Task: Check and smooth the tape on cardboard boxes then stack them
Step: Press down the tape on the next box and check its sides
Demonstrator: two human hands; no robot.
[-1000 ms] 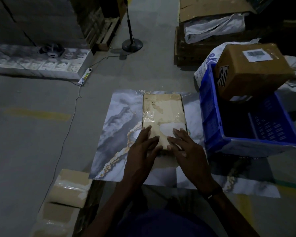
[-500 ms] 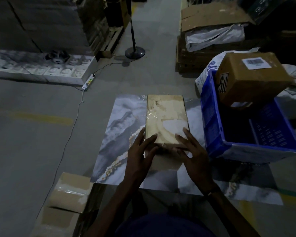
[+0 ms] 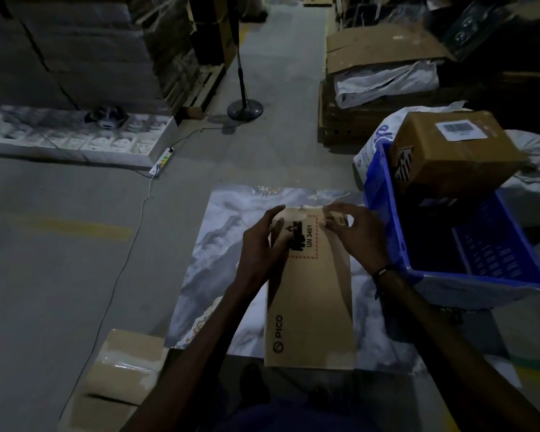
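A person is holding a long cardboard box (image 3: 309, 294) tilted up over a marble-patterned sheet (image 3: 219, 244) on the warehouse floor, its printed face — "PICO" and "UN 3481" — turned toward the camera. The left hand (image 3: 259, 247) is gripping the box's left edge near the far end, fingers curled round it; the right hand (image 3: 356, 235) is pinching the far right corner. Just to the right, a blue crate (image 3: 384, 213) is carrying a second, labelled cardboard box (image 3: 449, 151), tilted on its rim. At lower left, taped boxes (image 3: 122, 366) are lying beside the sheet.
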